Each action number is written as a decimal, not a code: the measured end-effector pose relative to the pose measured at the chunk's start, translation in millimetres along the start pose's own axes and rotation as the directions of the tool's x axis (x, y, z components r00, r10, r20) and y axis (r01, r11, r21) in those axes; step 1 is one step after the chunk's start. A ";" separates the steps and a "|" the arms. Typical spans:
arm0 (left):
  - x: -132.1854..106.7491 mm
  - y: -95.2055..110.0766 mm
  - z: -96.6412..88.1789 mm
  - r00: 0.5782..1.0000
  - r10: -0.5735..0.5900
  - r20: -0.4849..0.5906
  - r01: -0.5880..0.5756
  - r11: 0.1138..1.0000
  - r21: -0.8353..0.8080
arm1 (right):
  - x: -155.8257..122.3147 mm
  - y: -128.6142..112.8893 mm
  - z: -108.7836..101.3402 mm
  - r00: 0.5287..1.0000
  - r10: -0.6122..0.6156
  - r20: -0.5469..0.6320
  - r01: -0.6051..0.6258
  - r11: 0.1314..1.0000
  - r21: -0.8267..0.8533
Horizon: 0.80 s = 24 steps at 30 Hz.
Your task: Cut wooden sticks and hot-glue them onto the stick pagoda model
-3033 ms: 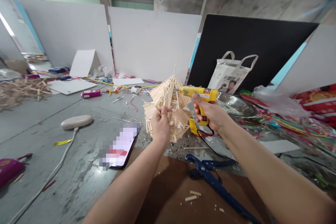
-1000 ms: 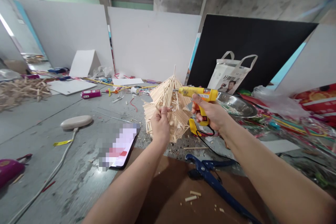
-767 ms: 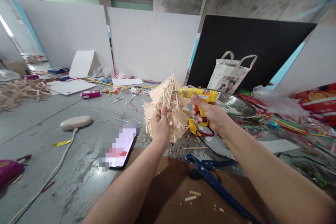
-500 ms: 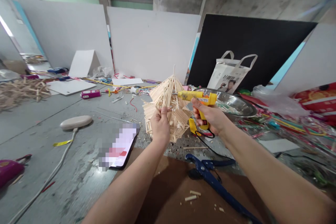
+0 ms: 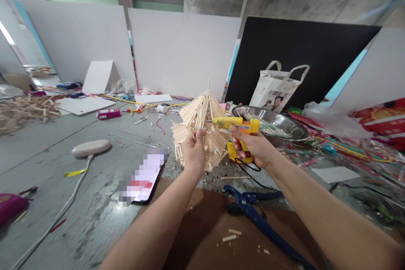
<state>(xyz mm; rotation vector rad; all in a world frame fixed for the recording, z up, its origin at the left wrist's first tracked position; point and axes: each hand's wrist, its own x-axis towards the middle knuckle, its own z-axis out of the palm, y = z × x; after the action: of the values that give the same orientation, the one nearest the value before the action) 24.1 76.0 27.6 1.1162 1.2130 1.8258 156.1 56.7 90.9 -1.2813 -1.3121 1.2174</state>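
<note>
A cone-shaped model of thin wooden sticks (image 5: pixel 202 112) stands on the grey floor in the middle of the view. My left hand (image 5: pixel 193 152) is closed in a pinch on one of its upright sticks at the near side. My right hand (image 5: pixel 253 147) grips a yellow hot glue gun (image 5: pixel 236 124) by its handle. The nozzle points left and sits right beside the stick that the left hand pinches. A black cord runs down from the gun toward the floor.
A phone (image 5: pixel 144 175) lies left of the model, blue cutters (image 5: pixel 253 211) on brown cardboard (image 5: pixel 202 236) in front. A steel bowl (image 5: pixel 278 124) and a printed bag (image 5: pixel 276 90) stand at the right among coloured clutter. White and black boards lean behind. A stick pile (image 5: pixel 25 109) lies far left.
The glue gun and my right hand have dropped lower and moved slightly left, bringing the nozzle close to the pinched stick. My left hand has stayed on the model.
</note>
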 end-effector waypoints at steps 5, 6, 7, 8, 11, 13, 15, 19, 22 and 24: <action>-0.6 4.5 -3.1 0.995 0.077 0.063 -0.083 0.990 0.110 | -4.2 1.3 -7.5 1.000 0.003 0.002 -0.003 1.000 0.023; -0.5 5.3 -3.4 0.994 0.083 0.074 -0.091 0.989 0.116 | -5.3 1.1 -8.8 1.000 0.001 -0.013 -0.001 1.000 0.029; -0.3 5.7 -3.5 0.993 0.078 0.083 -0.088 0.989 0.115 | -6.4 1.0 -9.9 1.000 0.001 -0.027 0.000 0.999 0.036; 0.0 5.5 -3.3 0.994 0.062 0.089 -0.072 0.992 0.108 | -7.3 0.8 -10.7 0.999 0.001 -0.037 0.001 0.999 0.041; 1.8 2.8 -1.7 0.995 -0.025 0.094 0.020 0.998 0.056 | -9.4 0.6 -11.2 0.999 -0.011 -0.041 0.013 0.999 0.040; 3.4 0.3 -0.4 0.991 -0.089 0.097 0.089 0.996 0.001 | -9.9 0.8 -10.5 0.999 -0.023 -0.038 0.024 0.999 0.021; 5.1 -1.1 0.3 0.985 -0.133 0.112 0.139 0.989 -0.055 | -9.7 1.1 -9.7 0.999 -0.032 -0.032 0.032 0.999 0.005; 7.1 1.0 0.2 0.974 -0.183 0.132 0.201 0.970 -0.138 | -8.1 2.1 -8.6 0.999 -0.042 -0.024 0.042 0.999 -0.007; 7.1 4.7 0.7 0.964 -0.227 0.137 0.250 0.951 -0.184 | -6.7 2.6 -8.1 0.998 -0.059 -0.025 0.059 0.998 -0.010; 6.7 7.0 1.6 0.959 -0.246 0.143 0.273 0.937 -0.218 | -5.5 2.5 -7.6 0.997 -0.077 -0.030 0.077 0.997 -0.015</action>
<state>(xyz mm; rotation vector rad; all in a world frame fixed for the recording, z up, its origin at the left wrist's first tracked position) 22.3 80.0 36.4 0.8683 0.9953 1.6312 164.3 51.5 89.4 -1.2426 -1.3377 1.1327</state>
